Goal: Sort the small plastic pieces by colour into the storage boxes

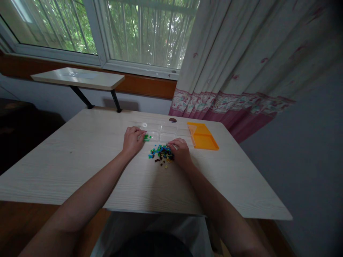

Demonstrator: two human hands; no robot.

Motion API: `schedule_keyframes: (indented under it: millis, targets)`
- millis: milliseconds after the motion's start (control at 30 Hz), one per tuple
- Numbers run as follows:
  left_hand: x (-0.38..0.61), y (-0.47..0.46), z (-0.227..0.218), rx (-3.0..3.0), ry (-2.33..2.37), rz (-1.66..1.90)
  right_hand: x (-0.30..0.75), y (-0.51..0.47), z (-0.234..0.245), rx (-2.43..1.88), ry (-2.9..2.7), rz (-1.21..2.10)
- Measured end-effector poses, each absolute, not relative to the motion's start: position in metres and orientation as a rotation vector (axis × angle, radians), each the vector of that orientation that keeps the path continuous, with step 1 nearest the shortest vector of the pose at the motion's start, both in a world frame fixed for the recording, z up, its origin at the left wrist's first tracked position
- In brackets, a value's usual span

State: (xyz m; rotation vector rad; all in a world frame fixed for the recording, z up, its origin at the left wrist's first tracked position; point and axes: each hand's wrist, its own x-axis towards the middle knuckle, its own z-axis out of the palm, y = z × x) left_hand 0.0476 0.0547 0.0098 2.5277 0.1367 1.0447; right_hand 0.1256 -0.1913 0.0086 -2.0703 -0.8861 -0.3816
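Observation:
A mixed pile of small plastic building bricks (162, 152), blue, green, black-brown and pale yellow, lies on the table. Behind it sits a clear compartment box (168, 129); several green bricks (147, 137) are in its front left compartment. My left hand (133, 140) is at that compartment's left end, its thumb and fingers pinched together beside the green bricks. Just over the pile's right edge, between pile and box, my right hand (180, 151) has its fingers curled and closed. Whatever either hand pinches is too small or hidden to make out.
An orange tray-like lid (205, 136) lies right of the box. A dark round cable hole (173, 120) is near the back edge of the pale wooden table (88, 164). A raised shelf (80, 77) on black legs stands back left. A curtain (219, 71) hangs behind.

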Motion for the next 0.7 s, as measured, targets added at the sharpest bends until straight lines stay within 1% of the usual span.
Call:
schedule_keyframes:
  millis: [300,433,700]
  targets:
    - [0.029,0.013,0.032,2.597,-0.42,0.839,0.109,-0.183,0.024,-1.826,-0.766,-0.009]
    - [0.028,0.006,0.03,2.609,-0.447,0.807,0.107,-0.18,0.025,-1.789,-0.75,0.071]
    - [0.03,0.01,0.027,2.602,-0.463,0.882,0.107,-0.179,0.023,-1.79,-0.76,0.141]
